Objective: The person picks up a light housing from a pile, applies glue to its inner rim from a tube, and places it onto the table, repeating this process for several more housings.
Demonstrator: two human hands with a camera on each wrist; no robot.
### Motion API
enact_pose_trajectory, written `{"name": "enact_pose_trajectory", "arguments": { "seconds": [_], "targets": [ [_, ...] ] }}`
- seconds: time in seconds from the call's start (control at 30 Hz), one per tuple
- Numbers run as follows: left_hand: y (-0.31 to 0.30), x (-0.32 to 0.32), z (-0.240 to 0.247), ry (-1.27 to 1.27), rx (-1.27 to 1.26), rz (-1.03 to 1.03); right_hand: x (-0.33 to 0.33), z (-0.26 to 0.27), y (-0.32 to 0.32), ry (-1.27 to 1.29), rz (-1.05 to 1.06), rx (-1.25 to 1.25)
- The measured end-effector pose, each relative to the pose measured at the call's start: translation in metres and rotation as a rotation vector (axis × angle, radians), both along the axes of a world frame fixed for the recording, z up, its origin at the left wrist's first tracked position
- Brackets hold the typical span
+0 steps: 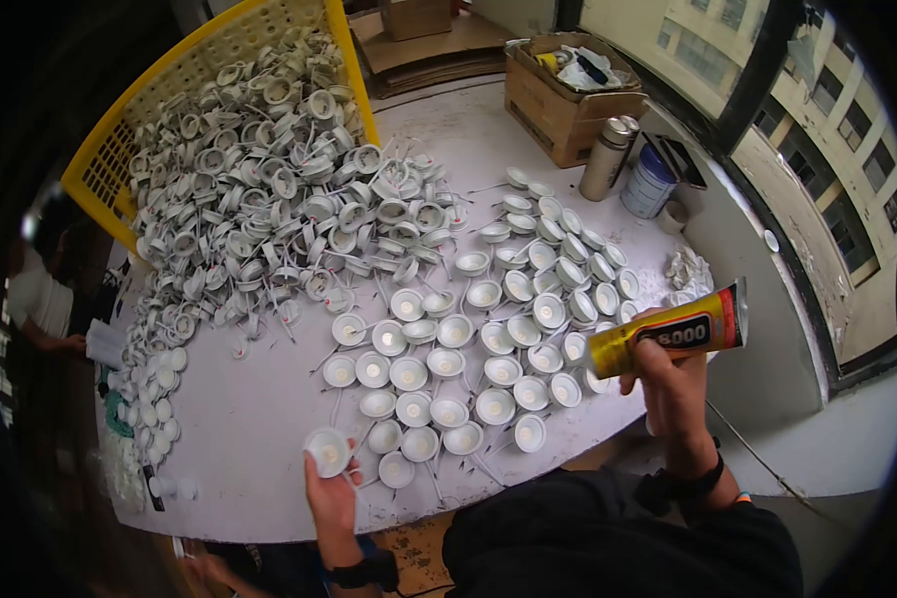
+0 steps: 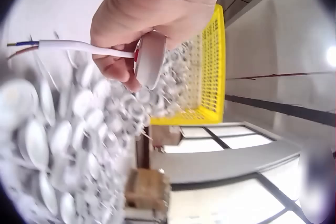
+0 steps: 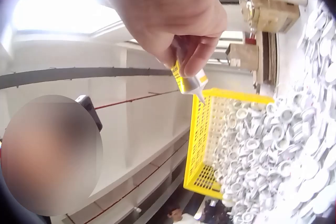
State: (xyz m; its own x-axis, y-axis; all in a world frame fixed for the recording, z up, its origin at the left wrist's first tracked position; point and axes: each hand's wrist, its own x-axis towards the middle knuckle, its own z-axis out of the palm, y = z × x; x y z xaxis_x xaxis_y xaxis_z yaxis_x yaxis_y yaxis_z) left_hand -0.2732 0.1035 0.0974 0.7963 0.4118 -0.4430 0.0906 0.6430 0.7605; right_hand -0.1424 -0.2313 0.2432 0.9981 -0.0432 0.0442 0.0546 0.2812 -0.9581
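Note:
My left hand [image 1: 333, 510] holds a small white round lamp housing [image 1: 327, 451] by its rim, near the table's front edge, its cup side facing up. In the left wrist view a white cable [image 2: 79, 47] with bare blue and brown wires sticks out of this housing's back. On the right, my right hand [image 1: 676, 399] grips a yellow and black glue tube [image 1: 623, 351] above the table. The tube's pointed nozzle [image 3: 201, 98] is uncapped in the right wrist view. Between the hands, rows of similar white lamp housings [image 1: 448, 362] lie cup side up on the table.
A tipped yellow basket [image 1: 105, 184] spills a large heap of wired housings [image 1: 269, 184] over the back left. Along the back right stand a cardboard box [image 1: 543, 115], a metal flask [image 1: 602, 167] and a blue-white tub [image 1: 648, 184]. Another person [image 1: 45, 299] is at the left.

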Motion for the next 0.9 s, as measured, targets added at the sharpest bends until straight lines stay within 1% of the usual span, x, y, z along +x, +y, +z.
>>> {"name": "enact_pose_trajectory", "arguments": {
  "seconds": [0.13,0.17,0.23,0.27,0.3,0.33,0.37,0.43,0.47,0.53,0.57,0.63,0.7,0.73,0.77,0.8,0.83,0.87,0.9],
  "targets": [
    [0.083,-0.041,-0.074,0.334,0.303,0.245,-0.007,-0.009,-0.035,0.1,-0.203,-0.017],
    [0.101,-0.052,-0.091,0.332,0.305,0.227,-0.01,-0.01,-0.041,0.101,-0.22,-0.016],
    [0.135,-0.071,-0.124,0.483,0.306,0.297,-0.015,-0.014,-0.051,0.125,-0.297,-0.009],
    [0.15,-0.08,-0.141,0.479,0.311,0.276,-0.016,-0.014,-0.054,0.124,-0.313,0.0],
    [0.163,-0.088,-0.156,0.508,0.302,0.34,-0.017,-0.013,-0.056,0.124,-0.334,0.002],
    [0.17,-0.09,-0.162,0.537,0.294,0.406,-0.018,-0.012,-0.058,0.114,-0.338,-0.014],
    [0.174,-0.092,-0.168,0.535,0.302,0.389,-0.018,-0.012,-0.06,0.106,-0.34,-0.029],
    [0.173,-0.092,-0.168,0.6,0.349,0.537,-0.019,-0.012,-0.065,0.112,-0.37,-0.031],
    [0.179,-0.094,-0.168,0.603,0.358,0.526,-0.019,-0.014,-0.069,0.119,-0.372,-0.03],
    [0.182,-0.088,-0.159,0.839,0.444,0.487,-0.017,-0.016,-0.077,0.133,-0.38,-0.015],
    [0.178,-0.083,-0.156,0.841,0.452,0.483,-0.016,-0.017,-0.082,0.138,-0.385,-0.011],
    [0.145,-0.046,-0.121,1.266,1.333,0.626,-0.012,-0.02,-0.093,0.136,-0.41,0.014],
    [0.137,-0.011,-0.136,0.347,1.384,0.538,-0.007,-0.022,-0.105,0.147,-0.416,0.039],
    [0.055,0.035,-0.061,0.355,0.997,0.304,-0.004,-0.024,-0.112,0.157,-0.416,0.054],
    [0.009,0.066,-0.037,0.212,0.859,0.106,-0.001,-0.027,-0.119,0.165,-0.412,0.06],
    [-0.039,0.096,-0.016,0.147,0.766,-0.054,0.002,-0.03,-0.125,0.164,-0.403,0.084],
    [-0.074,0.12,-0.012,0.107,0.751,-0.275,0.006,-0.033,-0.132,0.163,-0.392,0.11],
    [-0.11,0.144,-0.006,0.1,0.59,-0.487,0.01,-0.036,-0.139,0.168,-0.385,0.119],
    [-0.143,0.167,-0.007,0.052,0.571,-0.673,0.012,-0.038,-0.145,0.176,-0.377,0.105]
  ]
}}
